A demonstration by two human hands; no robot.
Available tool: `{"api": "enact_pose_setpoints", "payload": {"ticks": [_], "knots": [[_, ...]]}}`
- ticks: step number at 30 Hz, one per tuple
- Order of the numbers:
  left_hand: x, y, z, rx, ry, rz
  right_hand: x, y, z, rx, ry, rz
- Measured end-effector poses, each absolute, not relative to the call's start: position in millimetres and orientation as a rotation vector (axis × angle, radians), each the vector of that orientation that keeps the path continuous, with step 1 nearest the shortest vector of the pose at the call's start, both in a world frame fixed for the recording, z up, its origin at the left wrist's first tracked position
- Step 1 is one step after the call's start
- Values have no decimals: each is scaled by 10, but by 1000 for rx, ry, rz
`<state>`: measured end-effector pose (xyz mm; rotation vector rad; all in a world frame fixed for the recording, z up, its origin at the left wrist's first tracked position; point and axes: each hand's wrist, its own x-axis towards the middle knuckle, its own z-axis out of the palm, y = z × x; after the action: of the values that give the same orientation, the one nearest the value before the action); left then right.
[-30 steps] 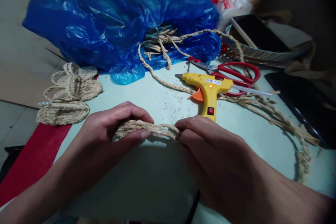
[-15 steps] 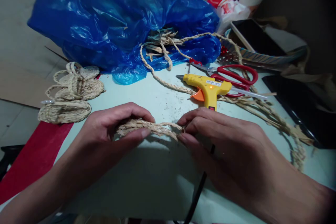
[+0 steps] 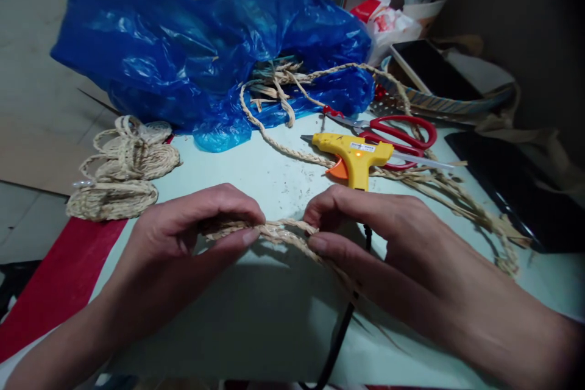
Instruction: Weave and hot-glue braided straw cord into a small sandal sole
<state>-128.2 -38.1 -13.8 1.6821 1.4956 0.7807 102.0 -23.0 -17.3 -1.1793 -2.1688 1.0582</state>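
Note:
Between my hands, above the pale table, is a braided straw cord (image 3: pixel 280 230) folded into a flat coil, with a shiny line, perhaps glue, along it. My left hand (image 3: pixel 196 237) closes round the coiled part, thumb in front and fingers behind. With thumb and forefinger, my right hand (image 3: pixel 361 237) pinches the cord's right end, and a loose strand trails down below it. Just beyond my right hand lies a yellow glue gun (image 3: pixel 354 155) with its orange light lit and a clear glue stick in its back. The left palm hides part of the coil.
Small woven straw slippers (image 3: pixel 114 198) lie at the left. Behind stands a blue plastic bag (image 3: pixel 183 55) with straw and a braid coming out. Red-handled scissors (image 3: pixel 404 134) lie behind the glue gun. A phone (image 3: pixel 434 70) rests in a basket, and a black cable (image 3: pixel 340 335) runs down the front.
My right hand has shifted its pinch on the cord, and the two strands near it now sit farther apart. A trailing strand shows below it. The view has shifted slightly.

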Motion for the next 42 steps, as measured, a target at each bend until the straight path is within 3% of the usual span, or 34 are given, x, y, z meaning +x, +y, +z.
{"api": "enact_pose_setpoints", "payload": {"ticks": [13,31,42], "knots": [[-1322,-373,-176,1802,1377,750,998,-203,-167,-1245,-1773,1546],[-1280,-370,-192,1714,1241,731,869,-261,-273,-1293,-1744,1197],[-1248,-322,-191,1683,1442,676,928,-238,-309,-1180,-1872,982]]}}
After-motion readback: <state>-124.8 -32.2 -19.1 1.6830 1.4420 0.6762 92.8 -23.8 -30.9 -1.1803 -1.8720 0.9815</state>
